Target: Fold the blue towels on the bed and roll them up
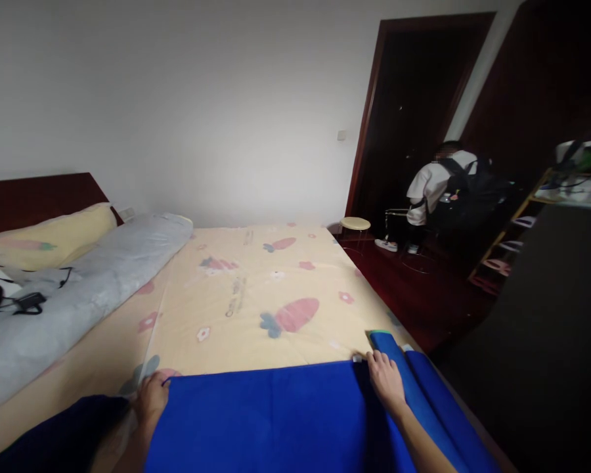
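A bright blue cloth (270, 414) lies spread over the near end of a bed covered by a cream sheet (256, 295) printed with carrots and flowers. My left hand (152, 397) is closed on the cloth's far left edge. My right hand (385, 380) rests on the cloth's far right corner, fingers pressed together on the fabric, beside a folded blue strip (423, 401) that runs along the bed's right edge.
A rolled grey duvet (88, 282) and a yellow pillow (49, 240) lie at the left by the headboard, with a black device and cable (24, 302). Another person (438, 190) with a backpack crouches by the dark doorway, next to a small round stool (354, 225). A shelf (517, 236) stands at the right.
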The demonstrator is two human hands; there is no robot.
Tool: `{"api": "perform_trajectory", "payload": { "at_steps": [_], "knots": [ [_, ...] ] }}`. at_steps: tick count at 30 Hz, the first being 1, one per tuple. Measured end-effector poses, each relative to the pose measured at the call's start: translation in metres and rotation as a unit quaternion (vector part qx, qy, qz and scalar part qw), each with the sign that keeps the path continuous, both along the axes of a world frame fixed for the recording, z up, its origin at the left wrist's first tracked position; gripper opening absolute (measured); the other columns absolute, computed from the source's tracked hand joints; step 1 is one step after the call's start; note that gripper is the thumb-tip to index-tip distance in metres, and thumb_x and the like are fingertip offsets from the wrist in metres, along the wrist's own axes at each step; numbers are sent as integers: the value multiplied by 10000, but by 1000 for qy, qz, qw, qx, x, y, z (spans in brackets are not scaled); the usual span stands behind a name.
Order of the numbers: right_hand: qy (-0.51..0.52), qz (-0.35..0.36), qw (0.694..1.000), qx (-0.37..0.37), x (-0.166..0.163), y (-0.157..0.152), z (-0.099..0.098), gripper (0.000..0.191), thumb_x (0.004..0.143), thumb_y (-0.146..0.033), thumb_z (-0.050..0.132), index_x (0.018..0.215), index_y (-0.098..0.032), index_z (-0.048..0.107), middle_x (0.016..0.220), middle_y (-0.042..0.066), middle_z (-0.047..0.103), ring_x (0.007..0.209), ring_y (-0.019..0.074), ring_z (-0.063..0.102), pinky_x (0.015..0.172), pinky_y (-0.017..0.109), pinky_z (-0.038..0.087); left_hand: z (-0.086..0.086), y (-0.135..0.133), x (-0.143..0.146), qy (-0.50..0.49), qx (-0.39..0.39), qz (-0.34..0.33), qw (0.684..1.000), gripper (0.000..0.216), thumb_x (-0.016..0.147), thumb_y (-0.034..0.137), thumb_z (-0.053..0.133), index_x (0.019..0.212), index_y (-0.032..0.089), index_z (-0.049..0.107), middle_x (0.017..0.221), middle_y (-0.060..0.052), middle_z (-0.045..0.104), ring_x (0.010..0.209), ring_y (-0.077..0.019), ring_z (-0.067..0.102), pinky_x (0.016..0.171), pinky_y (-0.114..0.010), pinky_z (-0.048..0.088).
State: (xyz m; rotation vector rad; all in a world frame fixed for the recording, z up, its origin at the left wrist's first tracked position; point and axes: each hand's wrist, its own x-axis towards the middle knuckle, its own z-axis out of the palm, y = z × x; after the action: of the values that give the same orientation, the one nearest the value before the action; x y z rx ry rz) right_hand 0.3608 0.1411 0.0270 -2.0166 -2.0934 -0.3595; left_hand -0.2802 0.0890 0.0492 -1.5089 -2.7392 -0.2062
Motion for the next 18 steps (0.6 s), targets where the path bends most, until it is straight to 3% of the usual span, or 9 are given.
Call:
{"api": "perform_trajectory", "payload": {
  "at_steps": [2,5,8,10,12,15,18],
  "knots": [
    [1,-14,1000,11,-1,-3,-2,386,847,-62,288,1007,-157,626,972,140,641,902,267,554,778,405,413,3,-2,6,6,19,25,999,393,909,290,333,1089,230,676,1061,-80,694,980,-289,619,787,-434,498],
    [11,-46,998,28,-14,-7,-11,430,859,-85,240,1053,-133,620,1005,168,649,913,278,570,776,420,434,2,-6,31,32,51,29,998,443,906,219,285,1185,158,624,1223,-143,636,1170,-326,533,927,-500,444],
    [54,-21,997,44,-63,-15,-23,497,867,-112,233,1242,-129,558,1236,173,614,1133,287,543,928,441,428,-8,-10,90,33,96,-123,987,509,874,131,304,1335,162,518,1412,-98,535,1345,-238,403,1080,-410,350],
    [133,78,988,27,-117,-27,-27,531,895,-153,236,1373,-159,465,1377,129,551,1279,262,473,1052,438,368,-19,-13,147,7,119,-261,958,590,852,86,301,1418,195,426,1470,-60,487,1402,-205,341,1130,-396,304],
    [186,206,960,-39,-173,-40,-27,539,933,-209,242,1463,-243,333,1493,45,440,1373,207,385,1117,398,317,-32,-16,205,-23,106,-348,931,635,857,83,290,1477,219,309,1547,-32,375,1448,-200,257,1155,-409,277],
    [195,278,932,-129,-225,-56,-23,531,954,-308,285,1484,-285,260,1541,8,340,1423,196,305,1156,417,273,-44,-20,260,-56,44,-404,912,596,911,168,278,1498,253,220,1567,-25,313,1446,-182,267,1166,-421,269],
    [187,236,943,-145,-210,-54,-22,539,957,-442,299,1473,-285,287,1557,27,292,1439,220,268,1171,469,233,-42,-23,246,-55,3,-374,926,538,958,325,262,1493,313,209,1582,-9,257,1450,-188,258,1176,-472,235]
  ]
}}
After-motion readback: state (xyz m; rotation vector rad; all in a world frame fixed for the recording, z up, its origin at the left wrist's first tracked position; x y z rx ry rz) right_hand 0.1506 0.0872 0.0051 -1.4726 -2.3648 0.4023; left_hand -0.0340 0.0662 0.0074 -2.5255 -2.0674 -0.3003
